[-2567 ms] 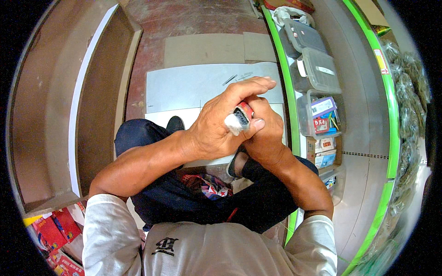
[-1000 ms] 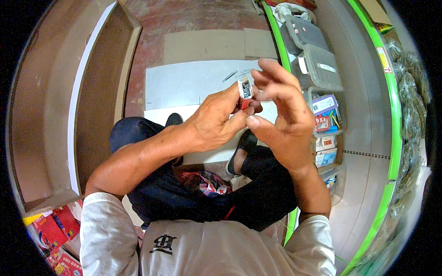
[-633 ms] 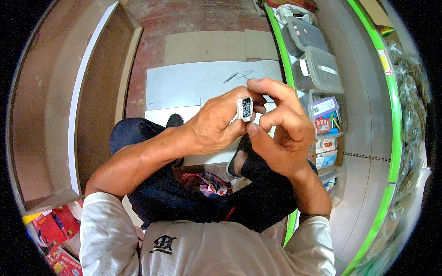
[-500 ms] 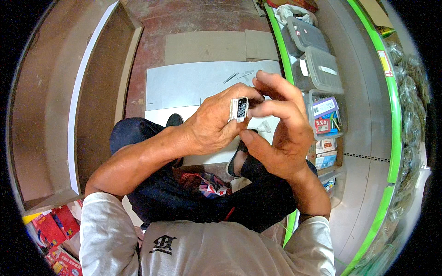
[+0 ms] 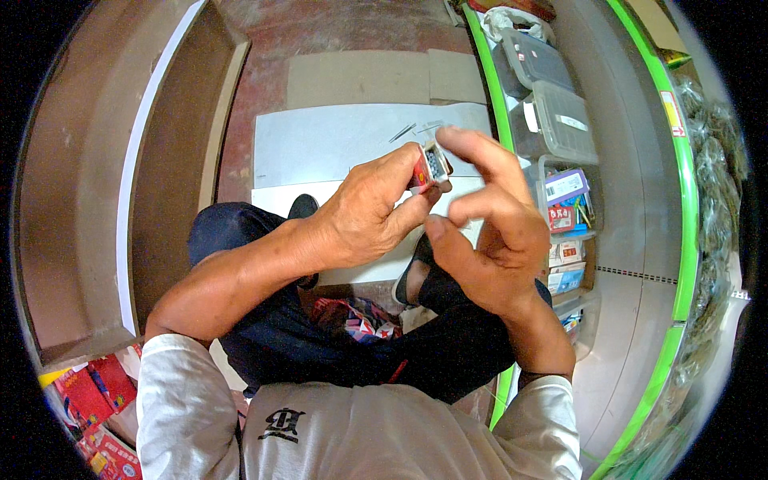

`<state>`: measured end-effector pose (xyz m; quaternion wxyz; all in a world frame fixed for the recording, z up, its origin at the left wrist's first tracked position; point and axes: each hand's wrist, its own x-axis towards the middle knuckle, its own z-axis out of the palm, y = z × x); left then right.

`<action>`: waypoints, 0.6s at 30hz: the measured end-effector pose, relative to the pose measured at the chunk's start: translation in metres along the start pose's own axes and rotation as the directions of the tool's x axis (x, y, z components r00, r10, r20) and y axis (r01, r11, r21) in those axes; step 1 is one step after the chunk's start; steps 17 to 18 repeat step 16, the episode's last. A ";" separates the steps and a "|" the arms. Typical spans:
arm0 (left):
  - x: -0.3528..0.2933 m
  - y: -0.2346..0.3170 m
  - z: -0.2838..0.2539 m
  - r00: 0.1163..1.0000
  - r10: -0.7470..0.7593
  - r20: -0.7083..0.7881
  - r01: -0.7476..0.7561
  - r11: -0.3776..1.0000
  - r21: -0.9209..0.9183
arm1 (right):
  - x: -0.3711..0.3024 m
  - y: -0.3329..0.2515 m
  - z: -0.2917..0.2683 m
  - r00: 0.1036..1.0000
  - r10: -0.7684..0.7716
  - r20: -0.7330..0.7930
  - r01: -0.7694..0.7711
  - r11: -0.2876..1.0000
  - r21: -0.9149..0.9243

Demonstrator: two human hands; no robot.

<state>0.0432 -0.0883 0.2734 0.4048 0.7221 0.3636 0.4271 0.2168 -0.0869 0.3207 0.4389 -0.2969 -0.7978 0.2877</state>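
Note:
My left hand (image 5: 372,204) grips a small red-and-white box (image 5: 422,172), held upright in front of me between thumb and fingers. Its top end is open. Several small round grey ends show packed inside the opening; what they belong to I cannot make out. Beside the box is my right hand (image 5: 500,240), fingers curved and spread apart. Its index fingertip hovers close to the box's open end, and its thumb is below, near my left thumb. I see nothing held in it.
Thin sticks (image 5: 402,133) lie on a pale board (image 5: 320,144) on the floor ahead. Lidded clear bins (image 5: 560,120) and an uncovered bin of stationery (image 5: 564,196) line the green-edged shelf at right. A brown shelf unit (image 5: 176,160) stands at left, red packets (image 5: 88,392) below it.
The box has tilted and shifted slightly up and to the right, so its red side shows now. My right thumb and fingers have drawn a little to the right.

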 end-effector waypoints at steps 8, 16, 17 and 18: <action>0.001 0.000 0.002 0.995 0.048 -0.087 -0.061 0.986 -0.152 | 0.001 0.003 -0.001 0.991 -0.136 -0.003 0.136 0.990 -0.049; 0.000 0.000 -0.006 0.999 0.054 -0.006 -0.054 0.982 -0.178 | 0.000 -0.002 -0.001 0.997 -0.076 -0.032 0.074 0.994 -0.082; 0.000 0.000 -0.006 0.999 0.054 -0.006 -0.054 0.982 -0.178 | 0.000 -0.002 -0.001 0.997 -0.076 -0.032 0.074 0.994 -0.082; 0.000 0.000 -0.006 0.999 0.054 -0.006 -0.054 0.982 -0.178 | 0.000 -0.002 -0.001 0.997 -0.076 -0.032 0.074 0.994 -0.082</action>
